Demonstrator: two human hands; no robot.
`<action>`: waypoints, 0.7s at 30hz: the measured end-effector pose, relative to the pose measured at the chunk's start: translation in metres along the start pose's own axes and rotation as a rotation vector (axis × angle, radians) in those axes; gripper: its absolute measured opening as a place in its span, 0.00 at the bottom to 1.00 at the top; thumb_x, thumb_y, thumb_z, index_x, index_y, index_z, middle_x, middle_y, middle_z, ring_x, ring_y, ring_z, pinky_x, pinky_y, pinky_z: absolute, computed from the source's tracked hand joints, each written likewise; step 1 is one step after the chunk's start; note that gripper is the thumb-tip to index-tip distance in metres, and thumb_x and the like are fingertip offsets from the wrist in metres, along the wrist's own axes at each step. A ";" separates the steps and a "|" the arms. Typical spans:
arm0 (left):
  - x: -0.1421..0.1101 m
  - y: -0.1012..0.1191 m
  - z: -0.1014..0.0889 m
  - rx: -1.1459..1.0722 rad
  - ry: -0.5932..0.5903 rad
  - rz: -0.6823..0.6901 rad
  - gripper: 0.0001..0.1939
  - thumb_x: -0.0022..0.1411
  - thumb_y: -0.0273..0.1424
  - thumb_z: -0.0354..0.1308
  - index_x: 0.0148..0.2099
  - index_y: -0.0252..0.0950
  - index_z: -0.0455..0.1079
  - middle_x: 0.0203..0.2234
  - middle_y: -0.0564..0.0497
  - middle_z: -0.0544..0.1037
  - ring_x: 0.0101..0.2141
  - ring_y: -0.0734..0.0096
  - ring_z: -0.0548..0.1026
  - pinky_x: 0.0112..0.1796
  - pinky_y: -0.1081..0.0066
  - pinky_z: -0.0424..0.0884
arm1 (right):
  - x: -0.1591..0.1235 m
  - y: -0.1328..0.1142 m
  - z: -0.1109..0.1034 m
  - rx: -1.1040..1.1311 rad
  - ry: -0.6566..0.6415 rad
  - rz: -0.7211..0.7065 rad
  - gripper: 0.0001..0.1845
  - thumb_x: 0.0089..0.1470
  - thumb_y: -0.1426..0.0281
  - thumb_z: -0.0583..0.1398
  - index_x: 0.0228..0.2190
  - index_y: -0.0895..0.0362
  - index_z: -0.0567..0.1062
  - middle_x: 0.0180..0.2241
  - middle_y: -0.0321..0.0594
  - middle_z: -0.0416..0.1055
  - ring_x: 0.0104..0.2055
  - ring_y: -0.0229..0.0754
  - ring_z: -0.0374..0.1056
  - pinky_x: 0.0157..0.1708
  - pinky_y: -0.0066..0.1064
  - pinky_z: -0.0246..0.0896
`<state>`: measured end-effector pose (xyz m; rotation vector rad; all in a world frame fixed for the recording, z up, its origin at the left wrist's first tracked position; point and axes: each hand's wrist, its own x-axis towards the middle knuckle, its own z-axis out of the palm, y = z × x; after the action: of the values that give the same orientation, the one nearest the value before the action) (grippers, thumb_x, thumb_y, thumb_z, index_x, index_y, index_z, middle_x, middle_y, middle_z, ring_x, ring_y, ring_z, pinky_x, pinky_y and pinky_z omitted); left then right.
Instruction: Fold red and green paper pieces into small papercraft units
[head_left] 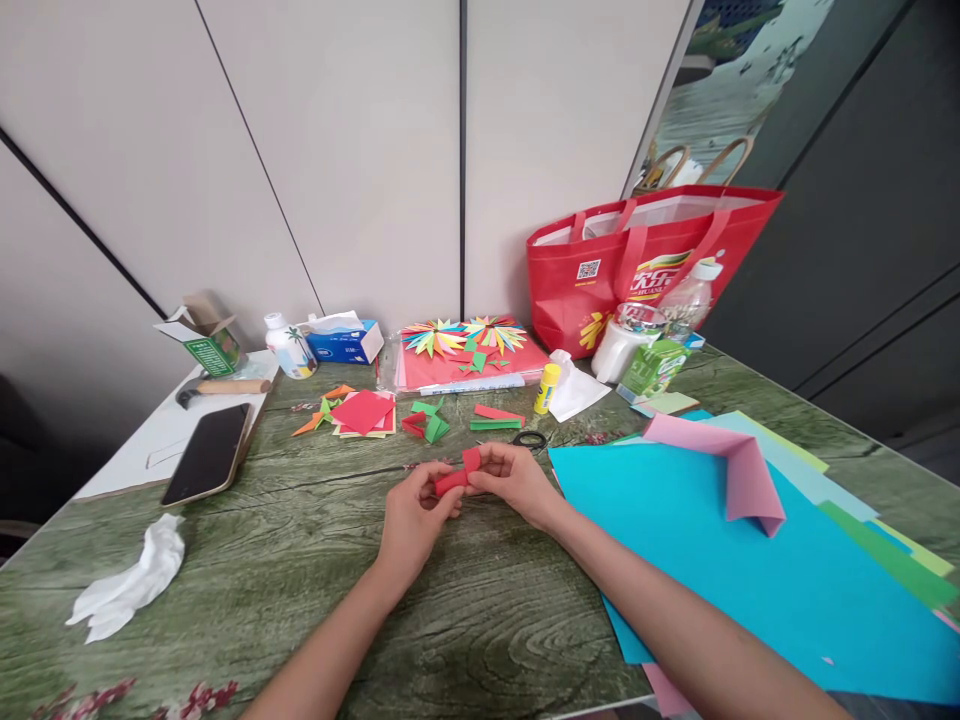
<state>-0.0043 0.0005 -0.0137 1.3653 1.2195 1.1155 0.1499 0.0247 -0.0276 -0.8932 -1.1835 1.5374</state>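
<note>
"First, the principal item: where does it lie relative to the grip?"

"Item one: folded red paper, one piece, between the two hands, over the bench. Left hand: grip pinching the paper's left part, thumb nearest the viewer. Right hand: grip pinching the right end, where a short flap stands upright beside the fingertips."

"Nearest neighbours?"

"Black-handled scissors, just beyond the right hand. Red and green folded strips, beyond item one. Green and red folded pieces, left of those strips."

"Marks and lettering?"

"Red bag: black-and-white QR code; large Chinese characters, with Latin capitals beneath beginning HUAN, the rest unclear. Yellow glue stick: printing too small to read. Blue tissue box: white mark, illegible. Green carton: pale lettering, unclear. Green-and-white box, top flaps raised: lines of white print, illegible. Clear plastic pack: pale strip of blue print along its front edge, blurred. White bottle: palm-tree picture; wording too small to read."
</note>
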 end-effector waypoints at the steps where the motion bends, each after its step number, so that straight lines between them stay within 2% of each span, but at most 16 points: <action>1: 0.000 0.000 0.000 -0.011 0.016 -0.008 0.11 0.47 0.31 0.60 0.35 0.34 0.67 0.23 0.52 0.75 0.22 0.70 0.74 0.25 0.71 0.73 | 0.000 0.001 0.001 0.007 0.006 0.009 0.16 0.34 0.64 0.67 0.27 0.58 0.73 0.26 0.35 0.72 0.27 0.38 0.69 0.33 0.34 0.68; 4: 0.001 0.000 0.000 -0.029 0.052 -0.014 0.08 0.47 0.31 0.60 0.30 0.33 0.68 0.18 0.54 0.72 0.19 0.73 0.72 0.21 0.74 0.70 | -0.002 0.001 0.004 0.027 0.045 0.036 0.16 0.33 0.62 0.67 0.25 0.59 0.73 0.24 0.35 0.72 0.26 0.39 0.69 0.32 0.35 0.69; 7: 0.001 -0.002 0.000 -0.045 0.071 0.005 0.07 0.47 0.31 0.60 0.30 0.33 0.68 0.19 0.55 0.70 0.17 0.75 0.70 0.17 0.76 0.67 | -0.004 0.000 0.008 0.045 0.099 0.054 0.17 0.31 0.62 0.68 0.23 0.59 0.72 0.23 0.34 0.72 0.25 0.39 0.68 0.30 0.35 0.69; 12: -0.001 -0.007 0.001 0.048 0.047 0.175 0.04 0.50 0.30 0.58 0.28 0.34 0.71 0.26 0.53 0.69 0.19 0.78 0.70 0.19 0.76 0.70 | -0.006 0.000 0.013 0.036 0.216 0.040 0.16 0.30 0.65 0.68 0.23 0.59 0.71 0.20 0.33 0.70 0.22 0.36 0.66 0.26 0.32 0.68; 17: -0.002 -0.010 0.001 0.031 0.027 0.149 0.04 0.52 0.30 0.57 0.30 0.34 0.68 0.24 0.54 0.68 0.20 0.74 0.73 0.20 0.74 0.72 | -0.008 -0.003 0.017 0.022 0.216 0.026 0.15 0.28 0.69 0.68 0.23 0.59 0.71 0.20 0.32 0.70 0.23 0.35 0.66 0.26 0.29 0.67; 19: -0.002 -0.012 0.000 0.112 0.028 0.257 0.03 0.54 0.29 0.56 0.30 0.34 0.69 0.25 0.53 0.68 0.21 0.75 0.72 0.22 0.74 0.72 | -0.009 -0.003 0.018 0.037 0.222 0.036 0.15 0.28 0.69 0.69 0.22 0.59 0.71 0.19 0.31 0.69 0.22 0.34 0.65 0.26 0.29 0.67; 21: 0.000 -0.015 -0.003 0.269 0.014 0.444 0.05 0.55 0.27 0.54 0.32 0.35 0.71 0.28 0.50 0.69 0.24 0.75 0.72 0.24 0.74 0.72 | -0.009 -0.004 0.018 0.076 0.236 0.058 0.15 0.28 0.67 0.68 0.21 0.59 0.71 0.18 0.31 0.69 0.21 0.34 0.64 0.27 0.30 0.67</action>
<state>-0.0089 0.0011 -0.0278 1.9016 1.1348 1.2956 0.1365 0.0115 -0.0193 -1.0344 -0.9315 1.4665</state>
